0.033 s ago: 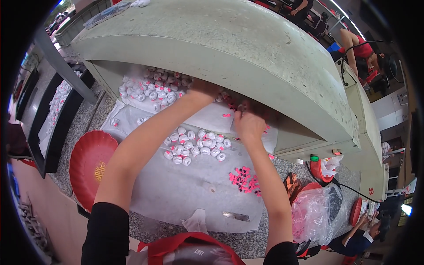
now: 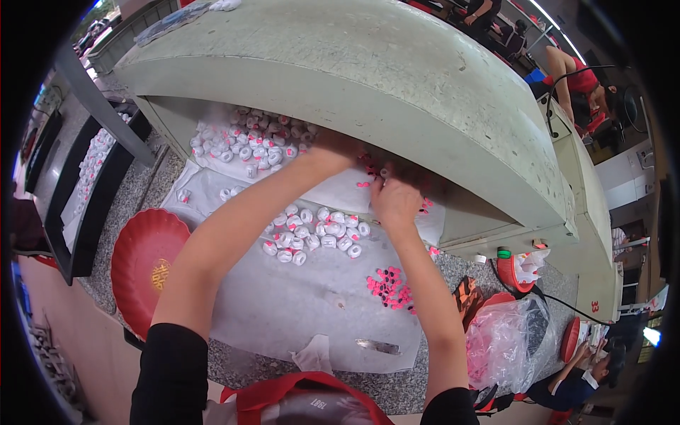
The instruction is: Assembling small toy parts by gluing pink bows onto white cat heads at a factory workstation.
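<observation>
Both my arms reach under the front edge of a cream metal hood (image 2: 340, 92). In its shadow, my left hand (image 2: 340, 147) is dark and its fingers are hidden. My right hand (image 2: 395, 200) is closed, with a small white round piece (image 2: 384, 173) at its fingertips. Pink and dark bits (image 2: 370, 164) lie between the hands, close to the fingers. A large heap of white round pieces with pink marks (image 2: 258, 138) fills the left side under the hood. Nearer to me, several similar white pieces (image 2: 319, 230) are grouped on a white sheet (image 2: 283, 304).
Small pink pieces (image 2: 389, 289) and a flat metal strip (image 2: 377, 346) lie on the sheet. To the left are a red scalloped bowl (image 2: 134, 248) and a black tray (image 2: 67, 241). A clear plastic bag (image 2: 506, 340) and a red basket (image 2: 511, 273) are at right. Other people are farther off.
My left hand has shifted slightly to the right under the hood. My right hand has moved a little left, and the small white piece at its fingertips now shows more clearly.
</observation>
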Demonstrator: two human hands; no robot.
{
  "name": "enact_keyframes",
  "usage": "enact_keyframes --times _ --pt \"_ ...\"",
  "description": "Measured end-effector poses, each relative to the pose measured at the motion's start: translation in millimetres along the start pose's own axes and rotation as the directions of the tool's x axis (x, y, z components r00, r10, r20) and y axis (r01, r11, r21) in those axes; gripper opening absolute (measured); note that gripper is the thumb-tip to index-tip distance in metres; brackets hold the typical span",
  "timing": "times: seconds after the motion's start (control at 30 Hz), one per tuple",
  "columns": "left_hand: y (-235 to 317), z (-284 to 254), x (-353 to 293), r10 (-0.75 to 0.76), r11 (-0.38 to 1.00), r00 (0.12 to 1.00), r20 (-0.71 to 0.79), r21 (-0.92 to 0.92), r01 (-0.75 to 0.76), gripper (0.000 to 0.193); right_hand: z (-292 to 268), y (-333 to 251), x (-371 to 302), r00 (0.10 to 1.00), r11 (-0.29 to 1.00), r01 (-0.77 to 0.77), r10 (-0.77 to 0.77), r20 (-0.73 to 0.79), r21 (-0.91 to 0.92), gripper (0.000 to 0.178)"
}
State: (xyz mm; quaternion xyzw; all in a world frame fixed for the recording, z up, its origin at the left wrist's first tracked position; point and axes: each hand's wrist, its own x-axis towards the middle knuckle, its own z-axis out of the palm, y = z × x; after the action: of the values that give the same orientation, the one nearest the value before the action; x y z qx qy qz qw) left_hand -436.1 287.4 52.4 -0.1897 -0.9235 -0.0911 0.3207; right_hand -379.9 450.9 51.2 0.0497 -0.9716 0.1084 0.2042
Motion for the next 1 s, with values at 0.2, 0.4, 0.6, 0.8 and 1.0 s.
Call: enact_keyframes --times 0.2,0.4,0.6,0.8,1.0 --pt "46 12 -9 -0.035 0.998 0.938 0.346 -0.043 0.053 0.031 7 20 4 0.995 0.995 -0.102 0.102 0.010 0.001 0.028" --pt "86 10 3 -0.139 0.989 0.940 0.312 -0.011 0.150 0.033 38 106 57 0.966 0.977 0.213 -0.206 -0.156 0.029 0.024" --pt "112 36 -21 -0.264 0.924 0.964 -0.045 -0.298 0.239 0.033 21 2 79 0.932 0.399 -0.361 0.188 0.310 0.843 0.035" --pt "111 48 3 0.092 0.838 0.972 0.218 -0.544 0.043 0.030 40 -30 77 0.940 0.481 -0.335 0.114 0.321 0.810 0.037" --pt "112 72 32 -0.093 0.794 0.983 0.160 -0.584 0.170 0.024 62 -31 78 0.942 0.578 -0.290 0.030 0.335 0.763 0.039"
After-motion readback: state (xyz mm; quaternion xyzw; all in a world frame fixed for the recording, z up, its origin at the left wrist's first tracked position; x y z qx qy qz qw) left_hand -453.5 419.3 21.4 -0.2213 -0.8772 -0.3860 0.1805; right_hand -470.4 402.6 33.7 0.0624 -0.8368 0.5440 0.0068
